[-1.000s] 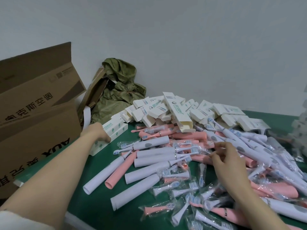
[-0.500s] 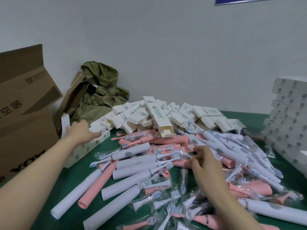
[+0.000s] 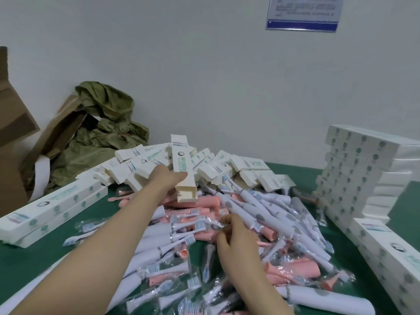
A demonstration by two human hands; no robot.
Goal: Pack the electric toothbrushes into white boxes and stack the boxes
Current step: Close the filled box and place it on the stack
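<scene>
A heap of white and pink electric toothbrushes [image 3: 227, 228] in clear bags covers the middle of the green table [image 3: 38, 251]. Behind it lies a pile of open white boxes [image 3: 245, 169]. My left hand [image 3: 166, 178] reaches into that pile, its fingers closed around one long open white box [image 3: 183, 169] that tilts up out of the heap. My right hand [image 3: 236, 237] rests on the toothbrush heap, its fingertips pinching a bagged toothbrush [image 3: 204, 223]. Two closed boxes [image 3: 54, 210] lie stacked at the left. A tall stack of closed boxes [image 3: 359, 176] stands at the right.
A brown cardboard carton [image 3: 11, 142] stands at the far left. A crumpled green bag [image 3: 102, 135] with a cardboard flap leans against the white wall behind the boxes. More closed boxes [image 3: 391, 267] lie at the right front. A blue notice [image 3: 302, 12] hangs on the wall.
My left hand left the two stacked boxes at the left and moved right to the open-box pile, where it took hold of one box. The view swung right and up.
</scene>
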